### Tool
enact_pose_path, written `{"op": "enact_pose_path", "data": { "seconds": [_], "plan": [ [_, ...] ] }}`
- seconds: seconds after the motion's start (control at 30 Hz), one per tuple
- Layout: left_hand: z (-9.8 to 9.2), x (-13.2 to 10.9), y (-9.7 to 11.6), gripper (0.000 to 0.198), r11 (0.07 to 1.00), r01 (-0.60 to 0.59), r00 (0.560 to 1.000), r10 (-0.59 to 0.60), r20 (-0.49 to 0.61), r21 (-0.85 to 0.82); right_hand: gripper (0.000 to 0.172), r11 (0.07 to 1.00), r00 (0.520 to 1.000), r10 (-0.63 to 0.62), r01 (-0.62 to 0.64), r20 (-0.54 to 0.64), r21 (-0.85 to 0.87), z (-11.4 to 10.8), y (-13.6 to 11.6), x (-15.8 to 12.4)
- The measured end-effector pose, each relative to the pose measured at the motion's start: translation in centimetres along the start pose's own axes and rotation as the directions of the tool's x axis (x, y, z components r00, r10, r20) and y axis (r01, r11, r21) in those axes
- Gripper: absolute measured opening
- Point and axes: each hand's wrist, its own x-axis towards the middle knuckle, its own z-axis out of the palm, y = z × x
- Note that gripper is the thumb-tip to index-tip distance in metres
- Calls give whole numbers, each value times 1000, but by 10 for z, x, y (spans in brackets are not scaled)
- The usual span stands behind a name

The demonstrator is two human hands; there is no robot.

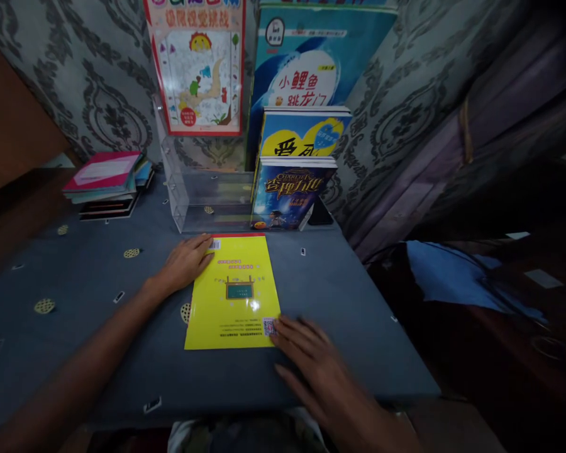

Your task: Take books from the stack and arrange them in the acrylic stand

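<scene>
A thin yellow book (233, 267) lies flat on the table, its printed back cover with a barcode and a small chalkboard picture facing up. My left hand (186, 261) rests at its upper left edge, fingers stretched out and fingertips on the cover. At the lower right corner, my right hand (311, 358) lies with fingers extended, the tips touching the cover beside a QR code. Neither hand grips anything. Just beyond the yellow book stands a clear acrylic book rack (174, 195).
In the rack stand a dark blue book (287, 195), a yellow-and-blue book (297, 132), a large teal book (311, 47) and a red-bordered book (202, 75). A stack of books (106, 173) sits at the back left. The table's right edge (382, 299) drops off beside dark clutter.
</scene>
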Motion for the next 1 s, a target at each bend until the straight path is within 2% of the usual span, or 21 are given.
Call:
{"op": "enact_pose_path", "data": {
  "seconds": [0.07, 0.13, 0.27, 0.37, 0.43, 0.53, 0.63, 0.77, 1.0],
  "plan": [
    [2, 1, 3, 51, 1000, 6, 1000, -6, -18, 4, 36, 999, 998, -23, 21, 60, 35, -8, 2, 33],
    [4, 1, 4, 50, 1000, 6, 999, -6, -48, 5, 34, 996, 991, -67, 59, 119, 69, -6, 3, 76],
    [10, -1, 2, 46, 1000, -6, 996, 6, -89, -1, 58, 996, 978, -77, 67, 196, 56, 26, 14, 162],
    [13, -2, 1, 46, 1000, 3, 994, -4, -112, -9, 65, 1000, 977, -7, 4, 214, 16, 52, 37, 195],
    [15, -2, 1, 46, 1000, 15, 993, -16, -113, -14, 67, 999, 982, 30, -27, 188, -17, 61, 58, 198],
    [16, -1, 1, 46, 999, 25, 995, -27, -95, -24, 71, 992, 985, 116, -108, 125, -63, 60, 86, 186],
    [16, -1, 2, 47, 999, 35, 996, -38, -82, -41, 72, 982, 981, 166, -155, 98, -106, 55, 98, 170],
    [15, -2, 4, 48, 997, 56, 996, -59, -67, -55, 74, 983, 983, 157, -146, 92, -115, 53, 90, 148],
    [12, -1, 10, 48, 997, 70, 996, -72, -54, -39, 69, 989, 983, 52, -27, 175, -144, 42, 51, 98]
  ]
}}
